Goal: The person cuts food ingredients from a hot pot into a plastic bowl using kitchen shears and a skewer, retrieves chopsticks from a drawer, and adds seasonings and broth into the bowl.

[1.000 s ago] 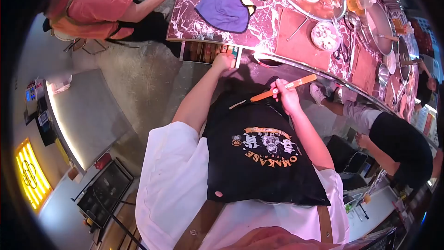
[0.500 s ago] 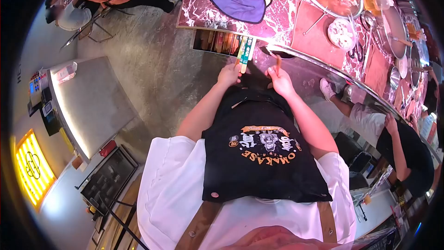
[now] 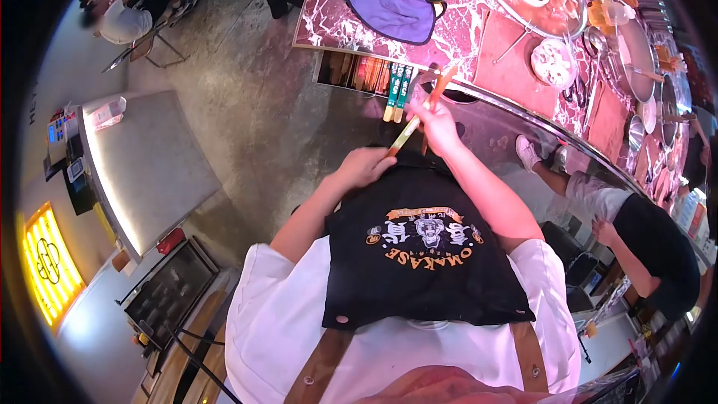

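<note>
A long thin stick, pale green along its lower part, slants up between my hands; its exact kind is unclear. My left hand is closed around the lower end, near the top edge of my black apron. Higher up, my right hand is closed with an orange-brown stick end rising above its fingers. I cannot tell whether this is the same piece. Just beyond, two teal-labelled sticks jut from an open drawer under the marbled table, beside rows of other slim items.
A purple cloth cap lies on the marbled table. To the right are a white bowl, a round tray with sauce dishes and several utensils. A person in a black top is at right; others sit upper left.
My hands were apart near the drawer. Now my left hand is lower and nearer my body, with the stick slanting between both hands. The two teal-labelled sticks show clearly at the drawer.
</note>
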`<action>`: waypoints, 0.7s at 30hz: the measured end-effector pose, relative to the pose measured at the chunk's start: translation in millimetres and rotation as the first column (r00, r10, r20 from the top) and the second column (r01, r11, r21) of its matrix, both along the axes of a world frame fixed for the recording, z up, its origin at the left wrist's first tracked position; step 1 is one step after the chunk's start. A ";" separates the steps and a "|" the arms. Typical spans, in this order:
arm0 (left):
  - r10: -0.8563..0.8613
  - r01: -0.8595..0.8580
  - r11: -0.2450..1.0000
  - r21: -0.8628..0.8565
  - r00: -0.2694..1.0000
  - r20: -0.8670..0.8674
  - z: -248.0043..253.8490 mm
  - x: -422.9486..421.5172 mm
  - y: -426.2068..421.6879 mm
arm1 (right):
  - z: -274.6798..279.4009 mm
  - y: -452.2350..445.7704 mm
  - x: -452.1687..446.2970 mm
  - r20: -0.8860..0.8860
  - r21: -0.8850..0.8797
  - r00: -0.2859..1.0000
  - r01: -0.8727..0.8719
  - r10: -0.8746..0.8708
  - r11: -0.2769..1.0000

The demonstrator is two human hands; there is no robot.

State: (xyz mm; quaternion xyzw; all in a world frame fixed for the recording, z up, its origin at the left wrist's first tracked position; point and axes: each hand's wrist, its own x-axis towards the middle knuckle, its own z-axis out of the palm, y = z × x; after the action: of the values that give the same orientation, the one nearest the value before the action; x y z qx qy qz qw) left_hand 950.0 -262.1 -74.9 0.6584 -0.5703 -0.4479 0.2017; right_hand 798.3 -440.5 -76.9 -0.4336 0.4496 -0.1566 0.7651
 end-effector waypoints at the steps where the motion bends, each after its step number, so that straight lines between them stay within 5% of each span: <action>1: 0.042 -0.044 0.999 -0.022 0.994 -0.098 -7.0 2.9 -19.6 | 14.5 -9.3 0.2 -0.015 -0.052 0.997 0.073 -0.074 0.996; 2: 0.118 -0.120 0.993 0.010 0.959 -0.258 -22.2 9.0 -37.1 | 22.5 -16.4 -2.2 -0.027 -0.106 0.988 0.149 -0.153 0.983; 4: 0.336 -0.315 0.935 -0.165 0.934 0.123 -47.2 16.9 -73.1 | 12.6 -35.6 -23.5 -0.065 -0.348 0.978 0.164 -0.198 0.923; 5: 0.518 -0.517 0.854 -0.055 0.837 0.174 -65.7 15.4 -90.2 | 13.7 -40.9 -34.1 -0.079 -0.381 0.971 0.179 -0.225 0.907; 7: 0.454 -0.491 0.868 0.070 0.844 0.285 -89.4 19.5 -105.7 | 17.6 -46.1 -57.0 -0.164 -0.428 0.949 0.178 -0.270 0.886; 8: 0.412 -0.433 0.899 0.060 0.886 0.213 -126.5 26.3 -104.2 | 4.2 -45.8 -70.5 -0.256 -0.451 0.926 0.140 -0.278 0.882; 10: 0.351 -0.388 0.908 0.160 0.910 0.220 -129.7 31.0 -104.8 | 11.4 -36.7 -80.1 -0.195 -0.422 0.932 0.202 -0.306 0.884; 15: 0.437 -0.446 0.893 0.054 0.890 0.126 -102.9 37.4 -78.0 | 7.3 -17.8 -84.3 -0.173 -0.299 0.935 0.249 -0.309 0.921; 18: 0.414 -0.390 0.904 0.176 0.901 -0.129 -76.3 45.1 -33.1 | -14.7 -16.6 -80.6 -0.145 -0.280 0.965 0.171 -0.218 0.944; 21: 0.540 -0.298 0.807 0.510 0.723 -0.432 -5.2 44.8 8.8 | 15.7 -10.7 -59.7 -0.199 -0.268 0.969 0.090 -0.147 0.959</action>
State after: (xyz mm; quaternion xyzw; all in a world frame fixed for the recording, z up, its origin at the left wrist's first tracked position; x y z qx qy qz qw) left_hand 994.8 -253.3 -80.2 0.6387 -0.2118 -0.6689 0.3160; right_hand 738.6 -451.2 -61.2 -0.5159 0.5314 -0.2110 0.6379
